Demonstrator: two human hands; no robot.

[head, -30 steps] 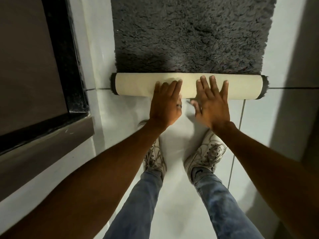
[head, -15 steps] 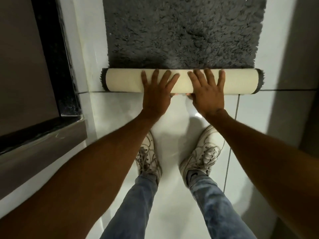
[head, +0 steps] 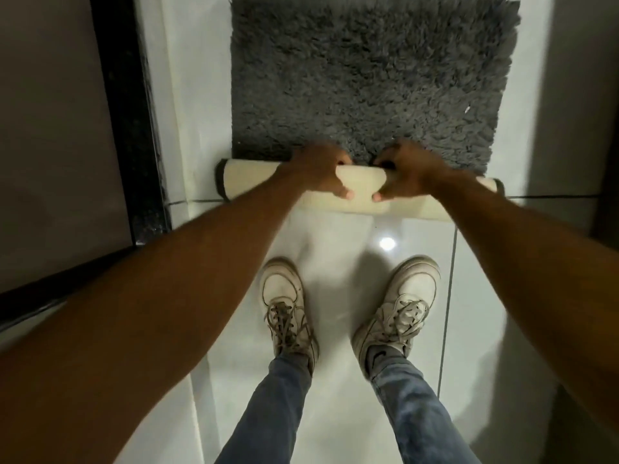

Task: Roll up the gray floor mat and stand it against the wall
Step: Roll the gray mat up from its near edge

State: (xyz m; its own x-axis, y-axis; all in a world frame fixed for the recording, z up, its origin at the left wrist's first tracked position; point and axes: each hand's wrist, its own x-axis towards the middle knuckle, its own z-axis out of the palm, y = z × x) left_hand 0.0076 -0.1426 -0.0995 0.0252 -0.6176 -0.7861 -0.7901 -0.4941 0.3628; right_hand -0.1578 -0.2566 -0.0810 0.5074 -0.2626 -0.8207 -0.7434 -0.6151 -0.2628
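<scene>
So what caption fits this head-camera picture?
Both hands, left and right, grip the half-rolled gray mat on white tile.

left hand (head: 318,172) | right hand (head: 407,174) | both grip cream roll (head: 361,182) | gray mat (head: 368,78) half flat

We see the mat (head: 368,78) with shaggy dark gray pile in the upper centre and a plain cream backing on its rolled part. Below lie glossy white tiles (head: 341,413), off-white sneakers (head: 284,306) and faded blue jeans (head: 268,413).
</scene>
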